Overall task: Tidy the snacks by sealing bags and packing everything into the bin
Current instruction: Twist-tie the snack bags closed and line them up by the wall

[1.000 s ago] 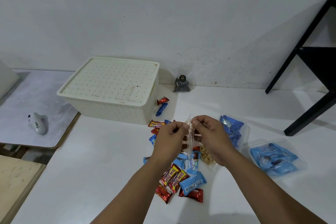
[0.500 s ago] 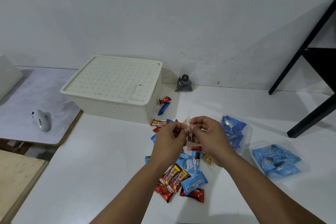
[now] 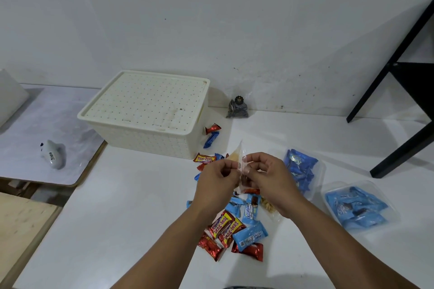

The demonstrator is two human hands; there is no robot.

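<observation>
My left hand (image 3: 217,177) and my right hand (image 3: 265,175) both pinch the top edge of a small clear zip bag (image 3: 237,157), held upright above the table. Its contents are hard to make out. Below my hands lies a pile of loose wrapped snacks (image 3: 234,227) in red, yellow and blue. A cream bin (image 3: 150,134) with its perforated lid on stands behind to the left. Two clear bags of blue snacks lie to the right, one (image 3: 303,171) close to my right hand and one (image 3: 357,206) farther out.
Two small wrapped candies (image 3: 212,135) lie against the bin's right side. A small dark packet (image 3: 237,108) leans on the wall. A white whale-shaped item (image 3: 54,156) sits on the lower side table at left. Black furniture legs (image 3: 404,145) stand at right.
My hands have drawn a little closer along the bag's top edge and the bag's corner now sticks up more. The view has shifted slightly.
</observation>
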